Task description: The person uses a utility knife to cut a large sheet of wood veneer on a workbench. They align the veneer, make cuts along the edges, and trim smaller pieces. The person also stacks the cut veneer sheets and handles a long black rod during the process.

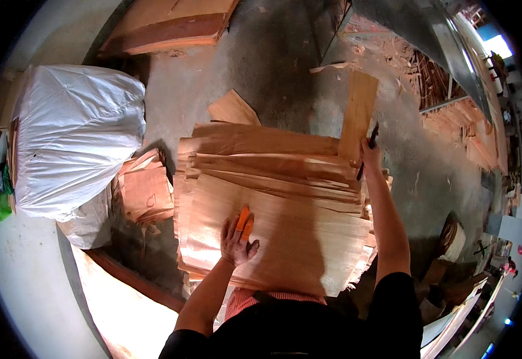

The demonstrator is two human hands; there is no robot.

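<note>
The person's left hand (239, 239) lies flat and open on the near part of the tall stack of thin, pale orange-brown wood veneer sheets (273, 203), two of its fingers capped in orange rubber finger covers (244, 220). The right hand (370, 151), at the stack's far right corner, is closed around a narrow strip of the same veneer (358, 110) held upright, together with a slim dark tool (367, 152) whose kind cannot be made out.

Judged from this, the strip is thin and gripped only at its lower end, so it could crack or bend over. The stack's ragged right edge overhangs, and a push from the flat hand could slide the top sheets off. Bare fingertips risk splinters.

Counted: two hands, two finger covers, one raised strip, one tool. The stack's sheets are too many to count. Left of the stack sit one smaller heap of veneer offcuts (146, 191) and one bulging white plastic sack (75, 134); beyond the stack lies one pile of reddish boards (171, 27).
</note>
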